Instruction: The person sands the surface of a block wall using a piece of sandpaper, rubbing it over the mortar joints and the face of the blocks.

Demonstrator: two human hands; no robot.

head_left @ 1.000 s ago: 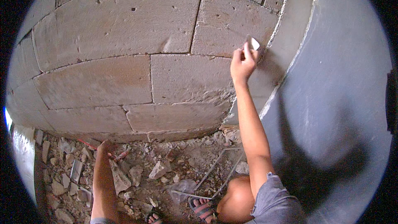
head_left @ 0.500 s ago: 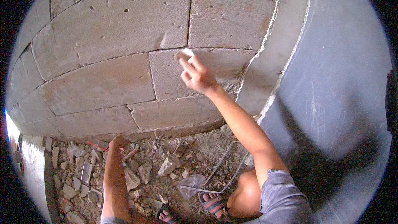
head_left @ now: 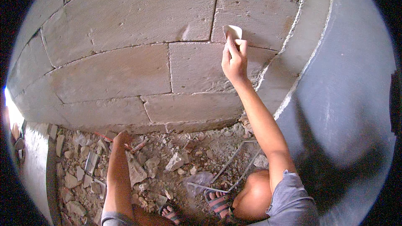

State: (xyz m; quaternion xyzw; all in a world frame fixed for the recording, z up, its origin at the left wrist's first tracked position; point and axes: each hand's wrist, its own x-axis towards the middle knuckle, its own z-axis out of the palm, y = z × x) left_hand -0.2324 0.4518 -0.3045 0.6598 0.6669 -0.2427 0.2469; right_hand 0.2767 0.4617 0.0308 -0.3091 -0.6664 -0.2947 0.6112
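Head view. Right hand (head_left: 234, 60) is raised against the block wall (head_left: 125, 71), grip closed on a small pale pad (head_left: 233, 31), probably folded abrasive paper or a scrap of card; I cannot tell which. The pad sits at about 1 o'clock in the picture, pressed flat to the wall right at the horizontal mortar joint (head_left: 188, 42), just right of a vertical joint.

Change noted: half a second ago the same hand was lower and further left, on the block below that joint, near picture centre. One second ago it was high at the right, close to the grey rendered column (head_left: 347, 100). So the hand has swept left and down, then back up and right. My reading: a rubbing stroke back and forth across the block faces and joints, in mid-pass, not a single placement. The pad has stayed in the grip throughout.

Left hand (head_left: 122, 136) is down at 7 o'clock, resting on the rubble (head_left: 167, 163) at the wall foot, beside a thin reddish stick-like thing (head_left: 136, 145). I cannot tell whether its fingers are closed on anything. It has kept to that place across all three pictures, apparently bracing the crouch.

Also seen: sandalled feet (head_left: 217, 203) at 6 o'clock, bent wire (head_left: 234, 163) lying on the debris, grey sleeve (head_left: 291, 196) at 5 o'clock.
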